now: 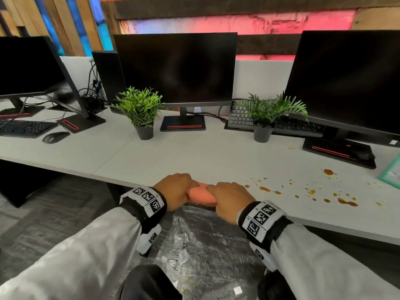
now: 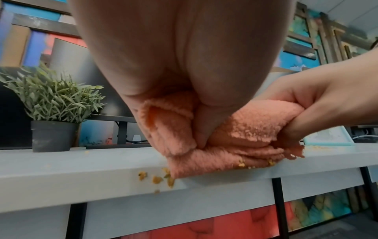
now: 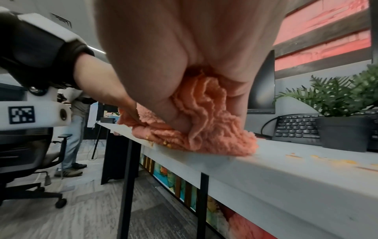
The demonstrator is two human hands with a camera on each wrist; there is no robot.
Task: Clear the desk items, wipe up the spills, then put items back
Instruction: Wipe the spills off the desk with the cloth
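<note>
An orange terry cloth (image 1: 200,194) lies bunched at the front edge of the grey desk (image 1: 164,161). My left hand (image 1: 176,191) grips its left end and my right hand (image 1: 229,198) grips its right end, fingers curled into the folds. In the left wrist view the cloth (image 2: 235,137) hangs slightly over the desk lip, with yellow crumbs (image 2: 157,179) stuck to the front edge. The right wrist view shows the cloth (image 3: 204,129) pressed on the desk corner. Orange-brown spill spots (image 1: 303,193) are scattered to the right of my hands.
Two potted plants (image 1: 140,113) (image 1: 265,118) stand in front of dark monitors (image 1: 175,68). A keyboard (image 1: 240,118) sits at the back, and another keyboard (image 1: 23,128) with a mouse (image 1: 55,137) far left. A teal frame (image 1: 391,172) lies at the right edge. A plastic bag (image 1: 201,245) hangs below the desk.
</note>
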